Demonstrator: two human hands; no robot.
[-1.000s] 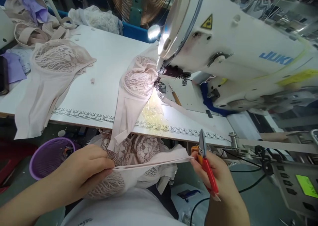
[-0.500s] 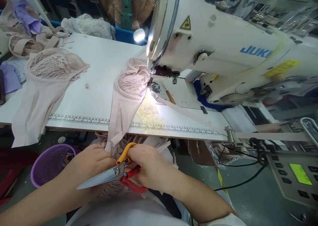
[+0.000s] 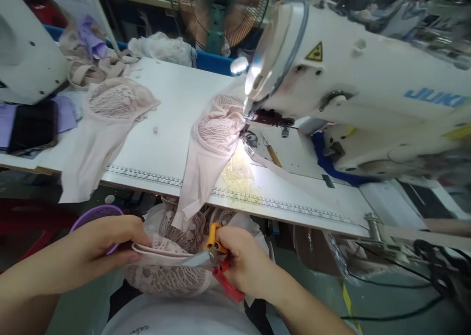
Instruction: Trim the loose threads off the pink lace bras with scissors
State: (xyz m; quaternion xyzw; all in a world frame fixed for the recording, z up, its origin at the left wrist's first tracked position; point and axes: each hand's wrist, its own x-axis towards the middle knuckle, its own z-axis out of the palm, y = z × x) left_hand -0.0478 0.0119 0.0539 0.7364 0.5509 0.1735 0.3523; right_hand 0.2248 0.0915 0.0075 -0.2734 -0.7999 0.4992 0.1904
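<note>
My right hand (image 3: 245, 261) grips a pair of scissors (image 3: 200, 259) with one yellow and one red handle, the blades pointing left. Those blades lie against the edge of a beige lace bra piece (image 3: 165, 276) over my lap. My left hand (image 3: 106, 244) pinches the left end of that edge between thumb and fingers. Whether the blades are parted is hard to see. Beyond my hands, another beige lace bra piece (image 3: 219, 129) sits under the needle area of the sewing machine (image 3: 342, 85), its band hanging over the table edge.
To the left on the white table (image 3: 167, 143) lies a further bra piece (image 3: 110, 114), near a black phone (image 3: 34, 128). A wooden-handled tool (image 3: 273, 154) rests by the machine. A purple basket (image 3: 93, 215) stands below the table; a fan (image 3: 221, 16) is behind.
My left hand has moved left, away from the scissors, drawing the lace edge out flat. The scissors have turned and now reach the fabric. The view has shifted left.
</note>
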